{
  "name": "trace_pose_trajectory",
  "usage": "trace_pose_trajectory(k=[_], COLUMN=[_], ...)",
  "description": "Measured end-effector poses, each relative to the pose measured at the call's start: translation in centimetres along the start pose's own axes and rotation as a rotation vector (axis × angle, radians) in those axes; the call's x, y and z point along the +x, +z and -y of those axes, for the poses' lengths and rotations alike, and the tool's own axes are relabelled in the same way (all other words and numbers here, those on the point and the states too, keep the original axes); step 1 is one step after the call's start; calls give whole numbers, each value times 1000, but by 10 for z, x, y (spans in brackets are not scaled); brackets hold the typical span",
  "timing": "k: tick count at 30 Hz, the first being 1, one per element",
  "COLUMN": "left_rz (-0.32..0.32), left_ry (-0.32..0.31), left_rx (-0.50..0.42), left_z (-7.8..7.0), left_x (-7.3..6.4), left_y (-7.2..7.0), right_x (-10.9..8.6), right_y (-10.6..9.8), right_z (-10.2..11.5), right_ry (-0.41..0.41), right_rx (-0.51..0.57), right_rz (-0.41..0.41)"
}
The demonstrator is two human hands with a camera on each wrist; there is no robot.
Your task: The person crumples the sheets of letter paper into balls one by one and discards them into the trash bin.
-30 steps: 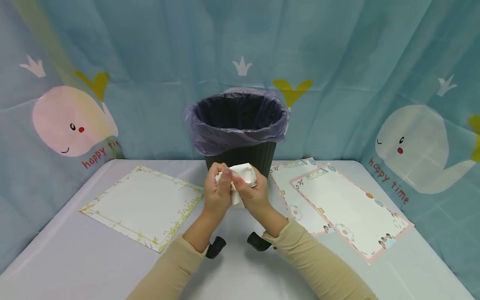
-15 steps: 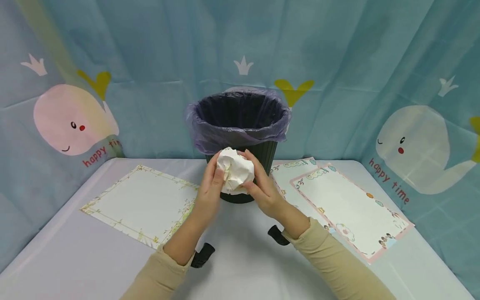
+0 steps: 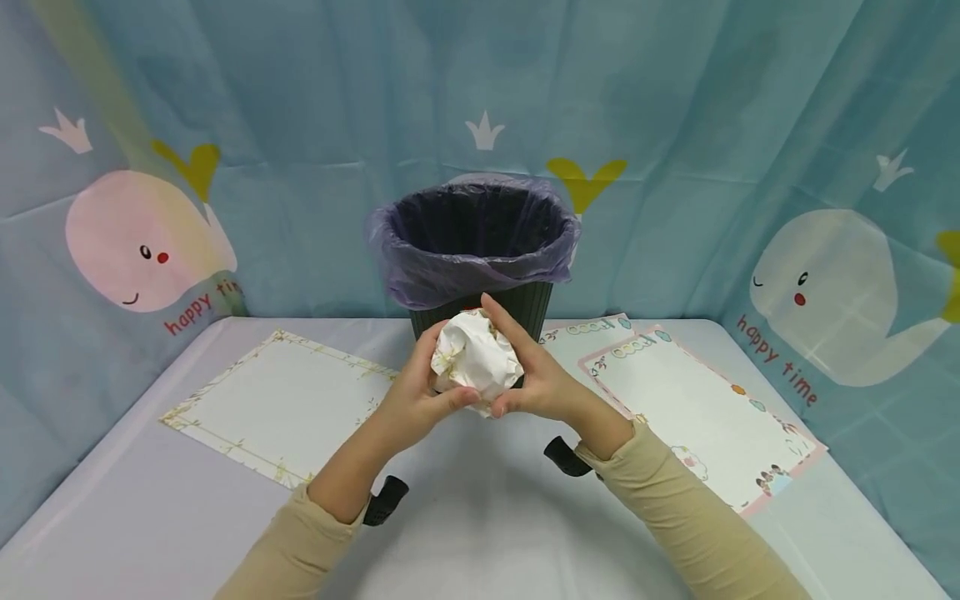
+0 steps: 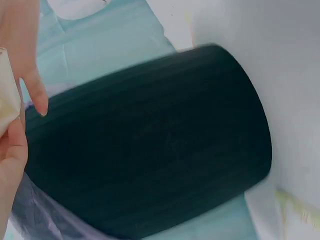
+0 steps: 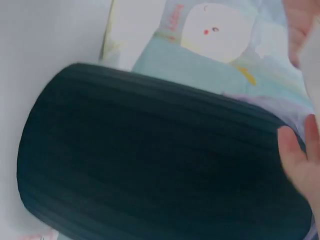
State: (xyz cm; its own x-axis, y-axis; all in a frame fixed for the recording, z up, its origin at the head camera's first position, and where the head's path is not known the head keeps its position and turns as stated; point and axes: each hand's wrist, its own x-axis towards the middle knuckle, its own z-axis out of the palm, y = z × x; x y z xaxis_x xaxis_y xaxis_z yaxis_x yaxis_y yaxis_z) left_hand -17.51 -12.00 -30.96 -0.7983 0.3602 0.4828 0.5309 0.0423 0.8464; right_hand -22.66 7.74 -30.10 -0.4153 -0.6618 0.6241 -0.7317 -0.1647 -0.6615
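Between both hands is a crumpled paper ball (image 3: pixel 477 354), white with a little yellow-green print on its creases. The left hand (image 3: pixel 411 402) holds its left side, thumb along the lower front. On the other side the right hand (image 3: pixel 542 379) grips it, with its thumb low and its index finger reaching up past the top. The ball is in front of a dark ribbed trash bin (image 3: pixel 525 307) and hides part of it. In the wrist views only edges of the ball (image 4: pixel 7 92) and parts of the hands show.
A purple bag (image 3: pixel 465 279) lines the bin and folds over its rim. A yellow-green bordered sheet (image 3: pixel 285 408) lies at the left, two overlapping pink-bordered sheets (image 3: pixel 697 408) at the right. A blue printed curtain (image 3: pixel 315 233) stands behind the white table (image 3: pixel 480 533).
The hands have gone from squeezing the paper tightly together to holding it between spread fingers. The ball looks rounder and turned, and the forearms have moved apart.
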Motion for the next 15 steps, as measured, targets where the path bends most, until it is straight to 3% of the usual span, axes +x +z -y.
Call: trace_pose_trajectory(k=[3, 7, 12, 15], left_rz=[-31, -158, -405, -486], left_ry=[3, 54, 112, 133], left_rx=[-155, -289, -186, -134], left_z=[-1, -2, -6, -5], left_x=[2, 7, 15, 21], left_y=[6, 20, 35, 42], right_x=[4, 13, 17, 18], right_y=[5, 14, 25, 30], right_z=[1, 3, -1, -9], right_ry=[-37, -108, -180, -245], right_rx=[-8, 11, -29, -56], right_rz=[-79, -183, -294, -353])
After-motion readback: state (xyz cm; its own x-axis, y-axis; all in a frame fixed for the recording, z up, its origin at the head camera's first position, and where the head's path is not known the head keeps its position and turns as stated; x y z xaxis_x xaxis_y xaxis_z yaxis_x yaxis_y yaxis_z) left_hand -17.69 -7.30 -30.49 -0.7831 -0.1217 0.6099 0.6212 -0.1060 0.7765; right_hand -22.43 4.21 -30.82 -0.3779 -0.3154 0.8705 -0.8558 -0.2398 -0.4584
